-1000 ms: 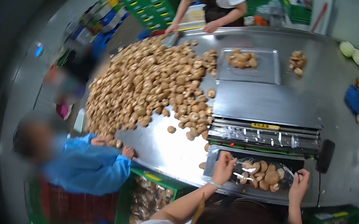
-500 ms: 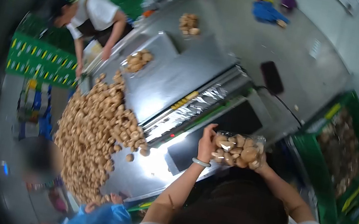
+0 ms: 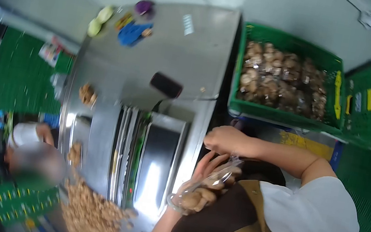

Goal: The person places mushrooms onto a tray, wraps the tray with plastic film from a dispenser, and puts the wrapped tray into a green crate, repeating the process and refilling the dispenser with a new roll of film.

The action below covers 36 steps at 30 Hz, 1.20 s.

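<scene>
A film-wrapped pack of brown mushrooms [image 3: 198, 199] lies tilted against my left hand [image 3: 206, 169], close to my apron. The fingers of that hand reach along the pack's side, and a pale bracelet [image 3: 175, 203] circles the wrist. My right hand [image 3: 225, 139] is curled closed just above the pack. What its fingers hold, if anything, is hidden. Clear film bunches at the pack's upper end, below my right wrist. To the left stands the wrapping machine with its dark plate [image 3: 159, 153].
A green crate [image 3: 284, 117] of wrapped mushroom packs stands beyond my right arm. Loose mushrooms [image 3: 95, 217] are heaped at lower left. On the steel table [image 3: 196, 53] lie a dark phone [image 3: 166, 85], a blue cloth [image 3: 133, 34] and mushroom clusters [image 3: 87, 95]. A co-worker [image 3: 26, 132] stands at left.
My view has swung right, towards the green crate. The mushroom pack, held between both hands before, now rests tilted against my left hand, and my right hand has come off its end and curled closed.
</scene>
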Motion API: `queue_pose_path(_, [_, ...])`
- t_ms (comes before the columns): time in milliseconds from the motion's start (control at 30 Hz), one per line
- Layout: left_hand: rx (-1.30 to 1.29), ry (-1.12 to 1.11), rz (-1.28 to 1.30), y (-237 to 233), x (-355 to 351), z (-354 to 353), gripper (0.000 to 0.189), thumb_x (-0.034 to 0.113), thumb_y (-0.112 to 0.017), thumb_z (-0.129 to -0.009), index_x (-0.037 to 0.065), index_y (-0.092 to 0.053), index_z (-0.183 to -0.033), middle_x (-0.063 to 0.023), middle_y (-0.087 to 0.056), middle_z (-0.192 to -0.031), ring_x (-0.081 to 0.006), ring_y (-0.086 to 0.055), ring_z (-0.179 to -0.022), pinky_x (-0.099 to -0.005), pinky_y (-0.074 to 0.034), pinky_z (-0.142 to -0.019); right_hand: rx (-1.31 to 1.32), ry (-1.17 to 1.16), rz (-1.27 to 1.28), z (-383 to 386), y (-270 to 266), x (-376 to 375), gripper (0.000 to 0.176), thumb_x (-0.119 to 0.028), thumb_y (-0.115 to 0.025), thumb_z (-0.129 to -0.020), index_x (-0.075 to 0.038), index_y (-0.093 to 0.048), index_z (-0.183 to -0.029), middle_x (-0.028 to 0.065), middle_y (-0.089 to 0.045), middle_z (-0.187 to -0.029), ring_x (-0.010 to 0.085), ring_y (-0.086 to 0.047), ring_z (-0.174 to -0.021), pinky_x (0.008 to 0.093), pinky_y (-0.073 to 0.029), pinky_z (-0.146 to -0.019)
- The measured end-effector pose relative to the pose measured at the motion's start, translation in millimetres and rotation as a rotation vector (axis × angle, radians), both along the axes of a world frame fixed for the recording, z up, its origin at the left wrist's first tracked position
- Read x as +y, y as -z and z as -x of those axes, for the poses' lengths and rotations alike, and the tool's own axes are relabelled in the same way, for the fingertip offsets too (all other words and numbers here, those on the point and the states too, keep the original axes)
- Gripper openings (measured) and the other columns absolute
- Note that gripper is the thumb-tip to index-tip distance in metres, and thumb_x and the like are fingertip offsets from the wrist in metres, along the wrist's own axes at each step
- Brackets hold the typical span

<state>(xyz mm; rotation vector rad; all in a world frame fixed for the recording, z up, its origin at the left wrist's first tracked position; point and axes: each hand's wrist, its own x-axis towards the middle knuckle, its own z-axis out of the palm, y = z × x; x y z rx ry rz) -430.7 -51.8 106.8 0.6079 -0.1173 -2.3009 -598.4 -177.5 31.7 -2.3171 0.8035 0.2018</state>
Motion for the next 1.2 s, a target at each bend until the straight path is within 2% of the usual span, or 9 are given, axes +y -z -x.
queue_pose_path(67, [-0.086,0.078,0.021,11.5,-19.4,16.6,0.048,0.024,-0.051,-0.101,0.004,-0.035,-0.143,-0.0170,-0.043,-0.131,-0.0208,-0.055,-0.101,-0.0287,-0.050,-0.079,-0.602,0.329,-0.661,47.3,-69.8,-18.2,0.038,-0.034,-0.059,-0.094,-0.003,-0.063,-0.117,0.0145,-0.070,-0.104,0.0284,-0.068,-0.096,0.0369,-0.053,-0.082])
queue_pose_path(167, [-0.319,0.175,0.095,43.6,-47.5,43.3,0.039,0.018,-0.052,-0.101,0.003,-0.043,-0.135,-0.0133,-0.050,-0.120,-0.0173,-0.055,-0.093,-0.0270,-0.049,-0.074,-0.654,-0.174,-0.319,65.4,-116.6,-1.1,0.070,-0.040,-0.077,-0.081,-0.007,-0.046,-0.136,0.0155,-0.066,-0.115,0.0289,-0.065,-0.104,0.0414,-0.050,-0.086])
queue_pose_path(267, [-0.666,0.286,0.253,86.7,-70.4,71.9,0.030,0.013,-0.053,-0.100,0.002,-0.050,-0.128,-0.0096,-0.058,-0.108,-0.0139,-0.055,-0.086,-0.0254,-0.048,-0.069,-0.630,0.077,-0.487,98.9,-97.1,-27.8,0.079,-0.042,-0.078,-0.079,-0.005,-0.042,-0.140,0.0160,-0.066,-0.105,0.0284,-0.066,-0.093,0.0370,-0.050,-0.082])
queue_pose_path(500, [-0.656,0.146,0.097,82.0,-126.0,130.9,0.015,0.002,-0.056,-0.097,0.006,-0.057,-0.112,-0.0066,-0.063,-0.106,-0.0141,-0.062,-0.089,-0.0272,-0.051,-0.083,-1.287,1.741,-0.581,340.7,0.0,-83.9,0.068,-0.024,-0.070,-0.088,-0.003,-0.040,-0.145,0.0098,-0.058,-0.127,0.0223,-0.058,-0.112,0.0364,-0.052,-0.092])
queue_pose_path(667, [-0.623,0.163,0.024,95.1,-149.5,151.5,0.017,0.002,-0.055,-0.096,0.003,-0.057,-0.114,-0.0092,-0.064,-0.105,-0.0148,-0.062,-0.087,-0.0274,-0.049,-0.083,-0.446,1.746,0.321,557.0,163.5,-100.1,0.056,-0.023,-0.063,-0.094,-0.005,-0.043,-0.143,0.0167,-0.058,-0.132,0.0303,-0.057,-0.120,0.0374,-0.043,-0.102])
queue_pose_path(933, [-0.670,0.128,-0.017,94.1,-158.7,165.8,0.018,0.009,-0.056,-0.098,0.005,-0.057,-0.116,-0.0076,-0.064,-0.106,-0.0160,-0.061,-0.091,-0.0298,-0.048,-0.085,-0.224,1.680,0.323,655.4,279.9,-145.9,0.042,-0.021,-0.053,-0.097,0.000,-0.052,-0.134,0.0220,-0.059,-0.131,0.0370,-0.056,-0.122,0.0413,-0.042,-0.103])
queue_pose_path(1000, [-0.705,0.087,-0.051,95.2,-153.4,158.3,0.020,0.012,-0.057,-0.099,0.004,-0.056,-0.117,-0.0081,-0.064,-0.106,-0.0159,-0.061,-0.093,-0.0298,-0.048,-0.086,0.390,1.072,0.341,688.6,317.3,-157.8,0.042,-0.013,-0.040,-0.100,-0.004,-0.051,-0.140,0.0186,-0.054,-0.140,0.0287,-0.056,-0.123,0.0361,-0.045,-0.103])
queue_pose_path(1100, [-0.685,0.001,-0.110,98.6,-140.5,146.1,0.020,0.012,-0.057,-0.100,0.004,-0.056,-0.118,-0.0068,-0.065,-0.105,-0.0124,-0.061,-0.091,-0.0254,-0.051,-0.083,0.224,0.880,0.338,665.8,307.2,-169.6,0.053,-0.011,-0.055,-0.093,-0.009,-0.047,-0.145,0.0063,-0.052,-0.146,0.0158,-0.056,-0.124,0.0305,-0.047,-0.101])
queue_pose_path(1200, [-0.674,-0.156,-0.054,107.3,-117.3,123.2,0.020,0.015,-0.057,-0.100,0.006,-0.056,-0.117,-0.0056,-0.064,-0.105,-0.0120,-0.062,-0.090,-0.0253,-0.051,-0.083,-0.111,1.379,0.450,611.8,260.7,-180.5,0.041,-0.008,-0.061,-0.087,-0.001,-0.063,-0.128,0.0164,-0.065,-0.128,0.0289,-0.065,-0.109,0.0377,-0.048,-0.097])
